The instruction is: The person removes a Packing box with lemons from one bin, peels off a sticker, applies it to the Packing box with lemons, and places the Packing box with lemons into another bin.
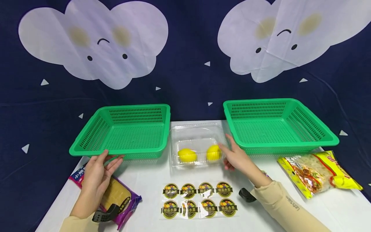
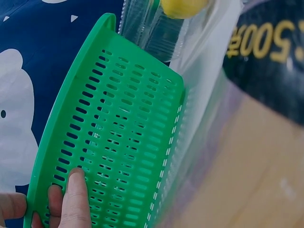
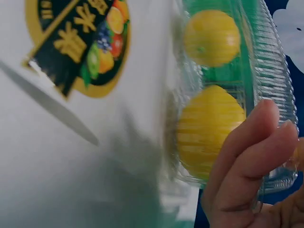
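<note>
My left hand (image 1: 97, 174) is at the near rim of the left green basket (image 1: 118, 151). In the left wrist view its thumb lies at the rim and its fingers (image 2: 77, 194) rest on the slotted outer wall. In the middle of the table sits a clear plastic box (image 1: 197, 132) with two yellow lemons, a left lemon (image 1: 186, 156) and a right lemon (image 1: 214, 152). My right hand (image 1: 236, 156) holds the box at its right edge. Seen from the right wrist, the fingers (image 3: 251, 156) lie over the box's side beside the nearer lemon (image 3: 209, 130).
Another green basket (image 1: 278, 141) stands at the right. Beneath my left forearm lies a purple noodle pack (image 1: 116, 196). On the right is a yellow food bag (image 1: 316, 174). A sheet of round stickers (image 1: 198, 199) lies in front of the box. A dark cloud-patterned cloth (image 1: 191, 64) hangs behind.
</note>
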Action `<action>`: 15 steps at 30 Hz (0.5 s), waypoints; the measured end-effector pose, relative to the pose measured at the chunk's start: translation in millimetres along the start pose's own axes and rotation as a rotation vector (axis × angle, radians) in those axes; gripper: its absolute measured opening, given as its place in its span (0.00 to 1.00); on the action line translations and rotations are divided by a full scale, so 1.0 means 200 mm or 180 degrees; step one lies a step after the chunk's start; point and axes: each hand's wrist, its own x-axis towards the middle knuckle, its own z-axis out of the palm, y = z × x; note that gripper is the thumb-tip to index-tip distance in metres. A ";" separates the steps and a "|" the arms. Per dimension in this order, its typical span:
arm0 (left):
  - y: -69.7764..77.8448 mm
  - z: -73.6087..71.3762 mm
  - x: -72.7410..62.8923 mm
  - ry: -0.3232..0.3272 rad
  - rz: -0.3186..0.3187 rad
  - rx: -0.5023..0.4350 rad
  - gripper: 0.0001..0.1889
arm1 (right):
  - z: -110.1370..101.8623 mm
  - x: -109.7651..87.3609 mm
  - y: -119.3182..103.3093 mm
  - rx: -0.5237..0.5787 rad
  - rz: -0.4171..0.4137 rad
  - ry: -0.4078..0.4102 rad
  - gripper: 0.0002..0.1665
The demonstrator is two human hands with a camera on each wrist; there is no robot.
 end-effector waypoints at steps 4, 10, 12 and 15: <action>0.00 0.00 0.00 -0.0005 -0.0005 -0.0002 0.12 | 0.02 0.00 0.00 0.0152 0.0018 0.0107 0.45; 0.00 -0.01 0.00 -0.0005 -0.0013 0.0012 0.12 | 0.04 0.02 0.00 0.0292 0.0051 0.0263 0.44; 0.00 0.00 0.00 -0.0016 -0.0011 -0.0003 0.12 | 0.05 0.03 0.00 0.0304 0.0071 0.0311 0.43; 0.00 0.00 0.00 -0.0019 0.0005 -0.0037 0.11 | 0.05 0.03 0.01 0.0269 0.0062 0.0373 0.44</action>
